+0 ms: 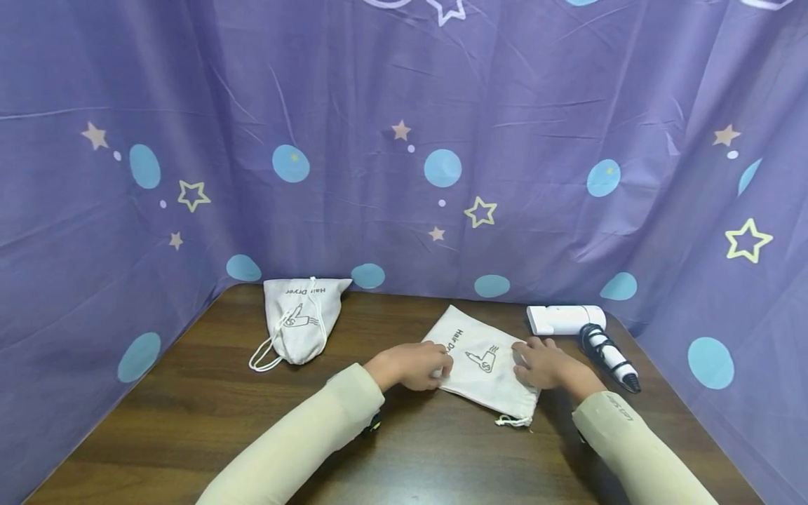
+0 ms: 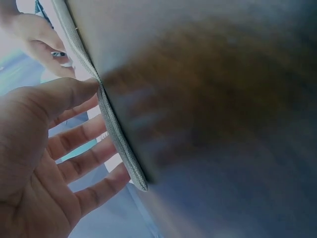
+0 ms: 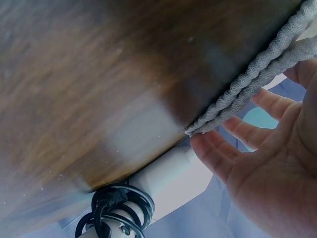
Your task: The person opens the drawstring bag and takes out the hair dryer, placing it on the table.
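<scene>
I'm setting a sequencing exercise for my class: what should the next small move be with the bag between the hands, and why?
Probably the right hand should part the ruffled edges of the bag: they lie close together at that hand's fingers, while the white hair dryer lies outside, cord wound round its handle.

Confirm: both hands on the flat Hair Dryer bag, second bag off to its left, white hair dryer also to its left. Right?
No: the white hair dryer lies to the right of the flat Hair Dryer bag, as the head view shows. The rest holds: left hand and right hand on that bag, second bag to its left.
</scene>
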Tool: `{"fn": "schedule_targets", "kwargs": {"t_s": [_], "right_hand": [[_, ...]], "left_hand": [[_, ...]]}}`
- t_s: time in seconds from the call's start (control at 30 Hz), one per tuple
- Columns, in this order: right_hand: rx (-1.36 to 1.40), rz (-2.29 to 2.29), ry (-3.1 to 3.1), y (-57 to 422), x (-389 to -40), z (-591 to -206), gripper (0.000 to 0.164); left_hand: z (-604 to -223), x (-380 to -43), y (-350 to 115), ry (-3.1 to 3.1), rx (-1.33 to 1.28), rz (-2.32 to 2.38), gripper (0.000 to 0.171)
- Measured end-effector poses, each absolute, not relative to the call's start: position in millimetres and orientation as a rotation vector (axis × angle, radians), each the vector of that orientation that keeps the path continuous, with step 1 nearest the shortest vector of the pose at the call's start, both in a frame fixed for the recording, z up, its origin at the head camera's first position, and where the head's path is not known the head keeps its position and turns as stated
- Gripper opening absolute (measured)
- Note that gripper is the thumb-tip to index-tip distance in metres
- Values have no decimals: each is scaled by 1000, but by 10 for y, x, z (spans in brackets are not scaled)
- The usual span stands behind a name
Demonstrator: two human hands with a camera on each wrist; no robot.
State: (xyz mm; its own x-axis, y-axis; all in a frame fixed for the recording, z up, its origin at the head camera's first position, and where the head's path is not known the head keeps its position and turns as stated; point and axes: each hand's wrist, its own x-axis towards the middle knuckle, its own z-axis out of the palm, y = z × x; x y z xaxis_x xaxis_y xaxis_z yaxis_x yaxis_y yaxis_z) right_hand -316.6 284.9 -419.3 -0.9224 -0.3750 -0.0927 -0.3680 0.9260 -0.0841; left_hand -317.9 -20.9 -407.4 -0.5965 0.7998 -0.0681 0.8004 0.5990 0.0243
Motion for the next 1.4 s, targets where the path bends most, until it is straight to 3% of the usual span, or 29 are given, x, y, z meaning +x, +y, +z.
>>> {"fn": "schedule_targets", "kwargs": {"t_s": [1.4], "right_hand": [[-400, -106, 2976, 3150, -3269, -4224, 55]], "left_hand": [[-4099, -3383, 138, 2754, 1344, 29, 12]]}}
